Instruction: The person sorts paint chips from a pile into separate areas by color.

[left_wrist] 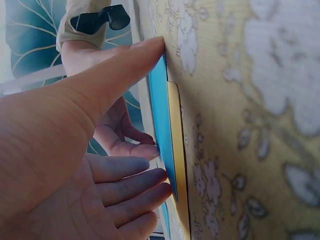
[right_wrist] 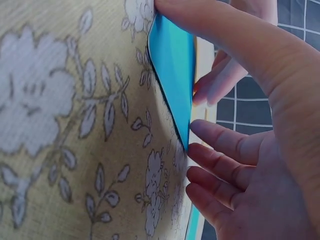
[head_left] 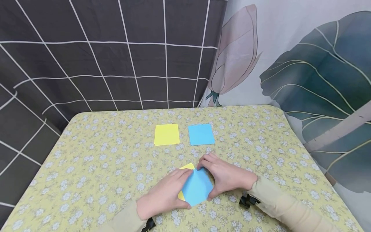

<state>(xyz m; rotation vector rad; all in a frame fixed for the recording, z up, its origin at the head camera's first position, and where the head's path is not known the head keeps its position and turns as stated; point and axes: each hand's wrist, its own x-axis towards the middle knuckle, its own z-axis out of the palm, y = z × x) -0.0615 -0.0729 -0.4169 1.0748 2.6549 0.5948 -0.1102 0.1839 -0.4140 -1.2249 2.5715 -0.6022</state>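
Observation:
A blue square card (head_left: 197, 187) lies turned at an angle over a yellow card (head_left: 188, 166), which shows only along its left side and far corner. My left hand (head_left: 168, 192) holds the blue card from the left, thumb at its near corner and fingertips at the far edge. On the other side my right hand (head_left: 224, 174) spans it, thumb at the right corner and fingers bent to the far corner. The right wrist view shows the right thumb (right_wrist: 172, 10) on the blue card's corner. Both cards lie low over the cloth in the left wrist view.
Farther back on the flowered tablecloth (head_left: 110, 167) lie another yellow card (head_left: 166, 134) and another blue card (head_left: 201, 134), side by side. A dark gridded cloth (head_left: 110, 61) hangs behind the table, with a leaf-print curtain (head_left: 318, 74) at the right.

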